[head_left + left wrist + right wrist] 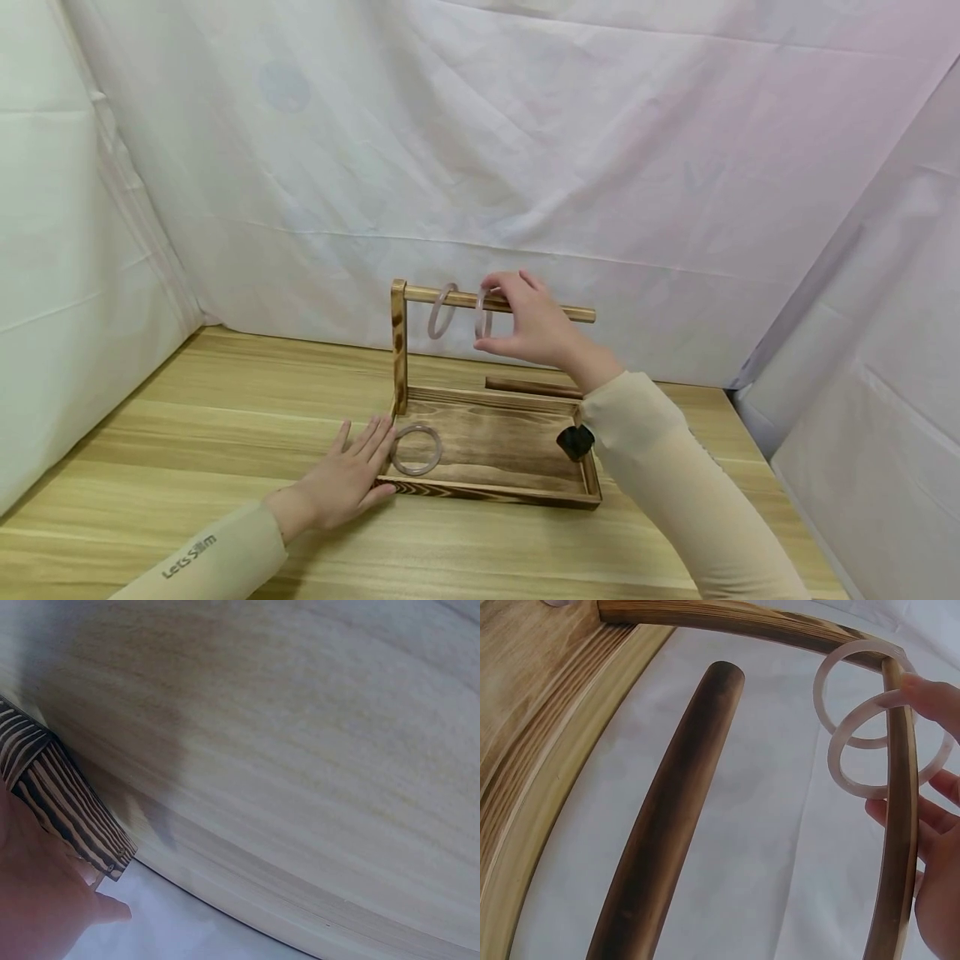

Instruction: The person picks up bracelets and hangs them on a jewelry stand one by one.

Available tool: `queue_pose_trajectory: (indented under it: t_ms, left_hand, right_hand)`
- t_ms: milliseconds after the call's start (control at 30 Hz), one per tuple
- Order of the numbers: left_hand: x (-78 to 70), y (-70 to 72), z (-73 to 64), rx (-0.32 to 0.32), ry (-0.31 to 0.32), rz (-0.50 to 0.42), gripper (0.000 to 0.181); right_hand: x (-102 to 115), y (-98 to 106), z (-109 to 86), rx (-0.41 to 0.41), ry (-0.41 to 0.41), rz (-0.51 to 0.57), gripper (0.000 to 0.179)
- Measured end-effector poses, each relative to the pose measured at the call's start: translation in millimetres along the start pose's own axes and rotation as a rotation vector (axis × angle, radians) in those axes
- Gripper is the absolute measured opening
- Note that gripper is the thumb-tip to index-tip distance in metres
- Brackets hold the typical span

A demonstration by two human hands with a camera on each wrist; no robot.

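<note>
White, faintly tinted cloth [480, 142] hangs behind a pale, wood-grained tabletop [247, 408]. One translucent, pinkish ring-shaped bangle [478, 317] appears to encircle a slim brown wooden bar [581, 314], pinched between the thumb and fingers of the right hand [536, 325]. Best to keep that ring upright and square to the wood so it slides without scraping, and to ease the pinch only once its upper rim bears on the bar. A second, matching pale bangle [432, 322] hangs nearer the upright scorched-wood post [400, 358]; leaving a gap would spare both a knock. Below stretches a shallow, rectangular brown wooden tray [495, 433]. Fingers straight, the left hand [348, 475] rests against its left end, a sensible brace should the stand shift. Beside those fingers, a third translucent bangle [438, 451] lies in the tray; a small black object [574, 442] sits at the right end.
</note>
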State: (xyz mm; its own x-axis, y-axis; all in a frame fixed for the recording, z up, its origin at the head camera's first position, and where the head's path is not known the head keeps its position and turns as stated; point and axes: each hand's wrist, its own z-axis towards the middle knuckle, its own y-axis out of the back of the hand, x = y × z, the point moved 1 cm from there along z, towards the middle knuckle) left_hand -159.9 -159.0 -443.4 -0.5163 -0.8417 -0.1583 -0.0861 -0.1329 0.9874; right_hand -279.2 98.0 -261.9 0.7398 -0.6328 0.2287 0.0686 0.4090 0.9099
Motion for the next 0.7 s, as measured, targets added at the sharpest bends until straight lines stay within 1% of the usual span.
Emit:
queue_pose_trajectory:
  t_ms: [100, 233, 533, 633, 700]
  left_hand:
    - [-0.4, -0.7, 0.2, -0.002, 0.001, 0.002, 0.074]
    - [-0.9, -0.9, -0.3, -0.021, -0.009, -0.006, 0.074]
    - [0.0, -3.8, -1.0, -0.06, -0.035, -0.04, 0.077]
    - [-1.5, -2.4, -1.4, -0.063, -0.034, -0.035, 0.076]
    - [-2.2, -1.6, -1.5, -0.049, -0.025, -0.026, 0.076]
  right_hand:
    - [0.4, -1.2, 1.0, 0.002, 0.015, -0.049, 0.069]
    - [0.3, -2.9, 1.7, 0.011, 0.031, -0.118, 0.068]
    - [1.7, -3.8, 0.4, 0.005, 0.043, -0.215, 0.069]
    - [2.2, -3.9, 0.5, 0.004, 0.041, -0.243, 0.069]
    - [2.4, -3.8, 0.6, 0.004, 0.04, -0.257, 0.07]
